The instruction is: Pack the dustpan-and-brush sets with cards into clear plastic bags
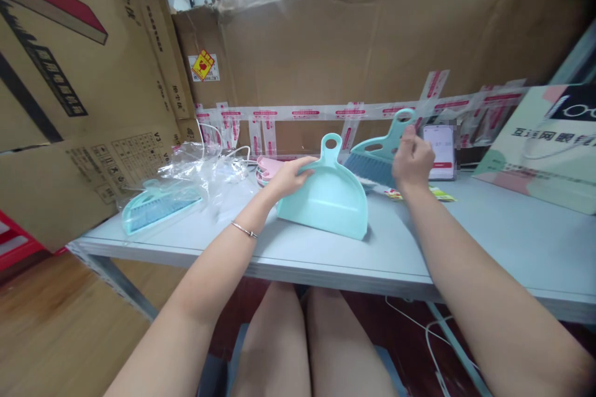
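At the table [488,223], left fingers [302,165] tight on a dustpan [326,198], right fingers [410,139] around a brush [384,152].

Dustpan [330,198] in left hand [289,178]: smooth plastic, faint sheen. Brush [390,136] in right hand [413,158]: smooth plastic body, fibrous bristles [370,167]. Bracelet [244,229] near left grip: shiny metal. Bag [205,164] left of left grip: clear, crinkled, glossy plastic. Table [391,248] below both grips: smooth, satin top. Carton [326,56] behind both grips: matt cardboard, rough torn edge, glossy tape [302,113].
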{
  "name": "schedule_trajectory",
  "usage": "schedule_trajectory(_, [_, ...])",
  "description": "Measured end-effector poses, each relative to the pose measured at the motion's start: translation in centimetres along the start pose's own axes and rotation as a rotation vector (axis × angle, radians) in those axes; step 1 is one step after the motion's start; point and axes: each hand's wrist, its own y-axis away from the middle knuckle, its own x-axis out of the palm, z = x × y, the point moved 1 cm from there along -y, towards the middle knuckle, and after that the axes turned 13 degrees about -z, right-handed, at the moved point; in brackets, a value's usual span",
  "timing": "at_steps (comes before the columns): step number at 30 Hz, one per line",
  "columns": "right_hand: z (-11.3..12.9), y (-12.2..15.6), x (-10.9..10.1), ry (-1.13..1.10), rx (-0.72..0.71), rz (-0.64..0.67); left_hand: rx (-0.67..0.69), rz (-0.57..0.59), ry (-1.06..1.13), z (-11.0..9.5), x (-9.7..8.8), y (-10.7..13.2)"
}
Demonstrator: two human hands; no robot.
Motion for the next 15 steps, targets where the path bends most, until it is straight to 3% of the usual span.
schedule_trajectory(3, [0.2, -0.1, -0.2, -0.125, 0.083, -0.048, 0.033, -0.106, -0.068, -0.4, -0.6, -0.1])
schedule_trajectory(6, [0.7, 0.1, 0.0, -0.281, 0.130, -0.013, 0.064, -0.167, -0.154, -0.6, -1.3, -0.2])
schedule_trajectory(15, [2.5, 0.0, -0.3, -0.810, 0.366, 0.047, 0.017, -0.155, -0.171, 0.2, -1.2, 0.0])
